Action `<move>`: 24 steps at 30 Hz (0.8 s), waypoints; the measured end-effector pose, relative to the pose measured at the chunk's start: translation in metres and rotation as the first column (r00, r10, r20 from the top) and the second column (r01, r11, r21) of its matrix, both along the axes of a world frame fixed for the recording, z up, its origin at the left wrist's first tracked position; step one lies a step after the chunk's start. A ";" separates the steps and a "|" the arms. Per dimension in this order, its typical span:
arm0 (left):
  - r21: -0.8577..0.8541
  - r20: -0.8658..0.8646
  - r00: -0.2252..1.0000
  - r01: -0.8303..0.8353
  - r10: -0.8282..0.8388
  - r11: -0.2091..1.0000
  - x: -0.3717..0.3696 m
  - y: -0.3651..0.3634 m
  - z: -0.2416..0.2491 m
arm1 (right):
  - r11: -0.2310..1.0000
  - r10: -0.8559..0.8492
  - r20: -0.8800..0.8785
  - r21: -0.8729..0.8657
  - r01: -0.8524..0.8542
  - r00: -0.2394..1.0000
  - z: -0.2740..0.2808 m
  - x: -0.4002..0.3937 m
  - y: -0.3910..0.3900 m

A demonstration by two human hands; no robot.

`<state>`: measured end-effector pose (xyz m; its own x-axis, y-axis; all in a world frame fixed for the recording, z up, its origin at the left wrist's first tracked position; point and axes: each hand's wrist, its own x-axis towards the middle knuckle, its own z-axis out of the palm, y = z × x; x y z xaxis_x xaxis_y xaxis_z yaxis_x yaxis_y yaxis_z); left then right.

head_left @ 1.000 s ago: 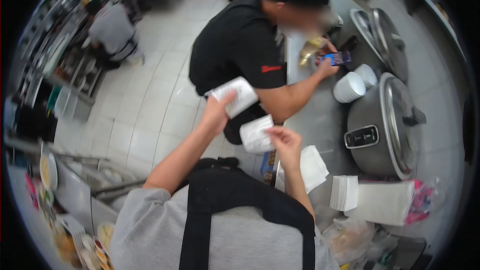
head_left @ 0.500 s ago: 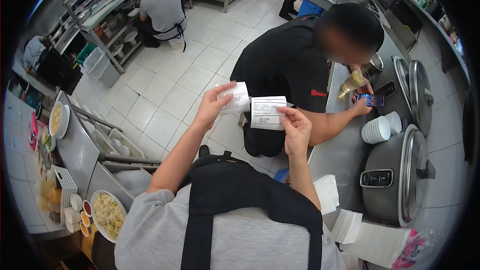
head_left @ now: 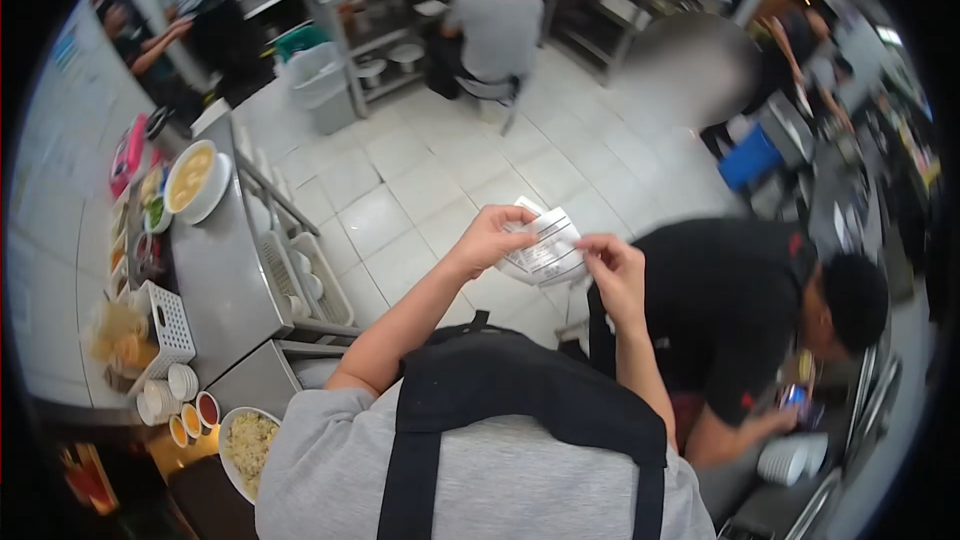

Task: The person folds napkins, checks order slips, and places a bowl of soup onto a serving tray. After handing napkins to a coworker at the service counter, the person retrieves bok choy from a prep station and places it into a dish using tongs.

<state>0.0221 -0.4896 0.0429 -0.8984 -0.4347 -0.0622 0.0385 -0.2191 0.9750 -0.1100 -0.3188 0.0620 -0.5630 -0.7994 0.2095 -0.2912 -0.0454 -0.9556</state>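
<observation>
Two printed paper receipts [head_left: 547,248] overlap in front of my chest, held out over the floor. My left hand [head_left: 490,242] pinches them at the left side, thumb on the printed face. At their right edge, my right hand [head_left: 614,275] is closed with thumb and fingertips on the paper. The print is too blurred to read.
To the left, a steel counter [head_left: 215,285] carries a bowl of soup [head_left: 197,180], a white basket [head_left: 170,325] and sauce cups [head_left: 207,408]. A plate of rice [head_left: 247,450] stands nearby. On my right, a person in black [head_left: 715,315] leans over, holding a phone.
The two receipts were held apart, one in each hand; now they overlap with both hands on them. My view has swung to the left.
</observation>
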 end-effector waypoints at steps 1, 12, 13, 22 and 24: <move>-0.004 -0.021 0.999 -0.046 0.045 0.999 0.006 -0.022 0.002 | 0.991 0.114 0.107 -0.078 -0.106 0.988 0.002 0.001 -0.026; 0.106 -0.042 0.735 -0.671 0.677 0.734 0.062 -0.195 -0.048 | 0.689 0.647 0.397 0.062 -0.722 0.651 -0.004 -0.019 -0.299; 0.096 -0.052 0.713 -0.693 0.699 0.715 0.060 -0.214 -0.051 | 0.636 0.678 0.437 0.054 -0.770 0.591 -0.007 -0.029 -0.323; -0.025 -0.211 0.474 -0.877 0.855 0.480 0.001 -0.429 -0.007 | 0.481 0.838 0.244 0.092 -0.872 0.488 0.054 -0.146 -0.618; -0.037 -0.222 0.456 -0.887 0.862 0.460 0.000 -0.465 0.014 | 0.573 0.807 0.188 -0.024 -0.819 0.559 0.083 -0.173 -0.704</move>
